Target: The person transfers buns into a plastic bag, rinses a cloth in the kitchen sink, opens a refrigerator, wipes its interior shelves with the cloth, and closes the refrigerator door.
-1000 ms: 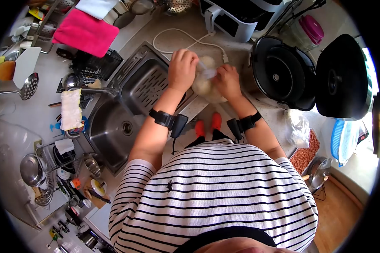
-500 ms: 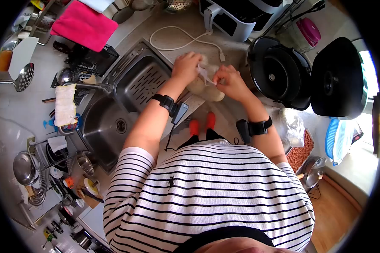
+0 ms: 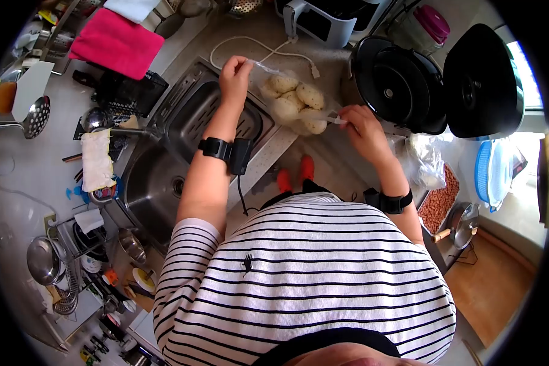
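Observation:
A clear plastic bag lies on the counter beside the sink, with several pale, speckled round buns in it. My left hand pinches the bag's upper left edge. At the bag's right side my right hand grips another part of the plastic, its fingers closed. The bag is spread between my two hands, and the buns show through it.
Left of the bag is a steel double sink. An open black cooker stands to the right, near a tray of reddish-brown pieces and another plastic bag. A white cable lies behind.
My hands have moved apart, the left one up and left, the right one right and slightly down. The bag is stretched wider between them, and the buns show more plainly.

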`<state>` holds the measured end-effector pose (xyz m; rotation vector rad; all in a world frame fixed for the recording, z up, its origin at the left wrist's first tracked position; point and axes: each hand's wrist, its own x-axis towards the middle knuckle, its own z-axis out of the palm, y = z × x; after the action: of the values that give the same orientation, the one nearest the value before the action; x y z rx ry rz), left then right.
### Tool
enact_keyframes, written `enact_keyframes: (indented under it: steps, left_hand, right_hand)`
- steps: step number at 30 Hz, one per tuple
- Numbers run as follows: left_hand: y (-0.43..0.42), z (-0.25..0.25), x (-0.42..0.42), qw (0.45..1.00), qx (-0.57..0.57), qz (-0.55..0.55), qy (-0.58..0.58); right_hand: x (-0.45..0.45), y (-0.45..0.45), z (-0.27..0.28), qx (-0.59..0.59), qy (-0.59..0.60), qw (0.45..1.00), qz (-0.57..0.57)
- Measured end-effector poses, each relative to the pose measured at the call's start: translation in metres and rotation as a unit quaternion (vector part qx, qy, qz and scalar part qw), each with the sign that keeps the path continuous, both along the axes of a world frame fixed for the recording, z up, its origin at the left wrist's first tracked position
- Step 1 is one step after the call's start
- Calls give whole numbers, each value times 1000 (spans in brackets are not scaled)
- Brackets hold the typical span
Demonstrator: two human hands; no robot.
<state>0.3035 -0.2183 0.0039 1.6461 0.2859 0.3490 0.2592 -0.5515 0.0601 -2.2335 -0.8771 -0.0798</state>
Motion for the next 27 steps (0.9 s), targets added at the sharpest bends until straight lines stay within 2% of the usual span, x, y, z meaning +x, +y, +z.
enact_keyframes:
  steps: [3,6,8,10,12,15,18,19,23,24,26,27]
  left_hand:
    - [8,1,-14,987,-44,-89,126]
    - [3,-3,-23,992,-21,-90,87]
    - [10,-13,-17,988,-9,-127,83]
    - [-2,2,-22,989,21,-122,76]
    - [7,-7,-18,982,62,-165,61]
    - [1,0,-30,979,30,-168,112]
    - [-10,8,-43,980,70,-156,98]
    - [-14,10,-46,983,88,-137,88]
    - [-53,41,-58,969,221,-22,-107]
    - [-73,53,-63,964,228,-56,-128]
    - [-119,75,-73,947,241,-124,-170]
    - [-147,86,-76,935,227,-205,-181]
  right_hand:
    - [-13,8,4,-34,-2,999,-12]
    - [-13,16,-5,-37,-26,999,-9]
    - [-18,16,-3,-29,-41,999,-19]
    - [-26,7,-4,-17,-32,999,-34]
    - [-41,-9,4,15,-16,996,-81]
    - [-63,-52,2,44,101,976,-190]
    - [-79,-115,-21,24,40,939,-342]
    - [-81,-144,-35,9,57,914,-402]
    - [-85,-225,-29,-126,-70,857,-495]
    - [-81,-245,-35,-146,-95,846,-504]
    - [-76,-281,-56,-231,-58,832,-500]
    - [-75,-294,-66,-253,-4,832,-493]
